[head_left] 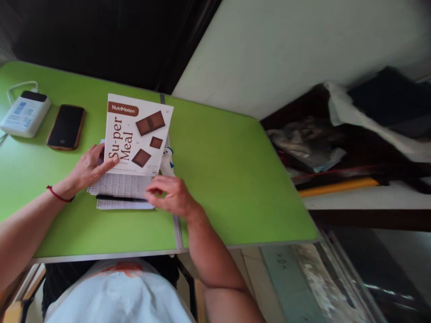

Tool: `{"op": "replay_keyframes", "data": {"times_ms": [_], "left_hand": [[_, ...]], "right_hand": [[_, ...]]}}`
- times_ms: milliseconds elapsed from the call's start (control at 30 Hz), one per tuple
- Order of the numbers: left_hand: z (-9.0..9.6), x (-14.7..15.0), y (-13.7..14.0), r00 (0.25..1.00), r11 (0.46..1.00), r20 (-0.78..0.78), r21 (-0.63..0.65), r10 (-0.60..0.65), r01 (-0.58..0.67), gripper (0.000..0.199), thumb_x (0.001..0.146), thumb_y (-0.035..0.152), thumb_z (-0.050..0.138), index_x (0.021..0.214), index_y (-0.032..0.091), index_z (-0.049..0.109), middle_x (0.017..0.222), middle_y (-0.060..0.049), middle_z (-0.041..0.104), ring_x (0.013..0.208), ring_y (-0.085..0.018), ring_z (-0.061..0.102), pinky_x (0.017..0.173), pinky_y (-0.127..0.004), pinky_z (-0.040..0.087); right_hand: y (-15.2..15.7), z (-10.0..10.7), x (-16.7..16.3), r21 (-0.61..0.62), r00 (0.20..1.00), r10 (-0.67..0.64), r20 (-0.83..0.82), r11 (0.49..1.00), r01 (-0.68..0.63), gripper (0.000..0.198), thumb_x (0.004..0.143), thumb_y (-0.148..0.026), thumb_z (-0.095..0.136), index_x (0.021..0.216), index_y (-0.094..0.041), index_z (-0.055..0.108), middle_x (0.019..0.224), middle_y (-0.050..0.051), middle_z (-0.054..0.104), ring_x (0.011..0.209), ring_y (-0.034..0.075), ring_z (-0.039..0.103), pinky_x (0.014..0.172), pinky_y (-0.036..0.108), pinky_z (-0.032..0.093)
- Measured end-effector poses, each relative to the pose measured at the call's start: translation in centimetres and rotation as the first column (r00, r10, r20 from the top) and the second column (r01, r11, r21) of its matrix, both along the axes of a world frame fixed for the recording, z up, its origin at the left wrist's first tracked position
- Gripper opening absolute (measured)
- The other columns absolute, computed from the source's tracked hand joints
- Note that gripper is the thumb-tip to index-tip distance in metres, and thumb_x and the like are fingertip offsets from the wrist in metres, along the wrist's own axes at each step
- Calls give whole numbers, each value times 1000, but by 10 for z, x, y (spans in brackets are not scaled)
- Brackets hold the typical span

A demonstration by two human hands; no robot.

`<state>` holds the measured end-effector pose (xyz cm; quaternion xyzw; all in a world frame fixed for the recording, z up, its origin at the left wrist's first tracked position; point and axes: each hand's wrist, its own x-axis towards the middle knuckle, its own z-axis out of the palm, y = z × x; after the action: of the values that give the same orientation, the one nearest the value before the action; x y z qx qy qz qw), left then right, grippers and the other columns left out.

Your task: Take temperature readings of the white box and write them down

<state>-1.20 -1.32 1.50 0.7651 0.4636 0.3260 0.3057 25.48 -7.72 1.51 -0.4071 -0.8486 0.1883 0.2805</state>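
My left hand (89,167) grips the lower left corner of a white NutriMotion "Su-per Meal" box (148,148), thumb on the printed front. The box stands tilted over a small stack of handwritten paper sheets (124,183). A black pen (117,198) lies across the sheets. My right hand (170,194) is at their right side, fingers curled into a loose pinch by the pen's right end. Whether the fingertips touch the pen or hold something small is hidden. Partly behind the box, a white and blue object (167,162) shows just above my right hand.
The green folding table (229,179) has a metal seam to the right of the papers. A phone (66,127) and a white power bank (27,113) with a cable lie at left. A wall borders the back, and a cluttered shelf (357,197) is at right.
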Motion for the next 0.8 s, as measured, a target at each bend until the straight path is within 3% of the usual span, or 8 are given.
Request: {"op": "replay_keyframes", "data": {"times_ms": [67, 133, 267, 367, 467, 567, 667, 800], "left_hand": [[-1, 2, -1, 995, 998, -87, 36, 46, -43, 47, 90, 63, 51, 104, 20, 62, 89, -9, 65, 79, -25, 60, 66, -36, 48], [-1, 2, -2, 990, 997, -122, 53, 65, -59, 48, 90, 65, 48, 102, 20, 61, 85, -8, 62, 76, -25, 59, 66, -36, 47], [0, 1, -2, 985, 996, -154, 52, 84, -77, 50, 90, 68, 46, 95, 20, 59, 79, -7, 56, 70, -23, 55, 64, -37, 46], [0, 2, -2, 982, 996, -166, 30, 90, -87, 51, 89, 69, 44, 95, 20, 57, 81, -8, 56, 73, -24, 56, 66, -37, 47], [0, 3, -3, 981, 996, -169, 4, 94, -94, 52, 89, 69, 44, 99, 20, 57, 84, -9, 57, 76, -25, 57, 69, -38, 48], [1, 4, -5, 979, 995, -183, -24, 91, -97, 57, 89, 70, 41, 106, 18, 57, 89, -10, 58, 82, -27, 59, 73, -40, 49], [2, 5, -6, 980, 997, -188, -27, 71, -77, 59, 90, 70, 38, 111, 18, 56, 92, -11, 59, 88, -29, 59, 78, -43, 50], [1, 6, -6, 978, 994, -182, -28, 100, -106, 58, 89, 69, 39, 109, 18, 57, 91, -11, 59, 84, -29, 59, 78, -44, 50]], "right_hand": [[6, -1, 12, 31, 954, -301, 0, 953, 301, 20, 88, -27, 57, 72, -18, 65, 68, 2, 66, 59, 13, 58, 56, 25, 48], [11, -8, 19, 68, 824, -560, 86, 829, 555, 15, 82, -32, 65, 81, -18, 66, 77, 6, 68, 64, 16, 60, 55, 27, 47], [18, -25, 19, -14, 762, -613, 210, 777, 629, 35, 78, -32, 68, 108, -14, 63, 93, 15, 70, 75, 22, 64, 57, 30, 47], [21, -25, 16, -174, 766, -642, 23, 752, 636, 35, 80, -38, 62, 108, -17, 60, 91, 13, 69, 74, 22, 64, 59, 33, 49], [16, -13, 7, -274, 673, -594, -441, 803, 529, 41, 78, -47, 58, 109, -20, 55, 87, 6, 65, 71, 19, 61, 60, 33, 50], [-2, 0, -15, -387, 535, -402, -743, 910, 146, 39, 76, -48, 58, 105, -23, 52, 71, -3, 55, 57, 14, 54, 54, 29, 48], [-20, 1, -43, -570, 484, -428, -764, 799, -192, 32, 75, -45, 62, 96, -22, 52, 63, -5, 52, 50, 12, 51, 48, 28, 46], [-27, -8, -63, -679, 411, -556, -723, 680, -277, 31, 76, -44, 62, 96, -21, 54, 61, -6, 54, 48, 11, 50, 45, 24, 41]]}}
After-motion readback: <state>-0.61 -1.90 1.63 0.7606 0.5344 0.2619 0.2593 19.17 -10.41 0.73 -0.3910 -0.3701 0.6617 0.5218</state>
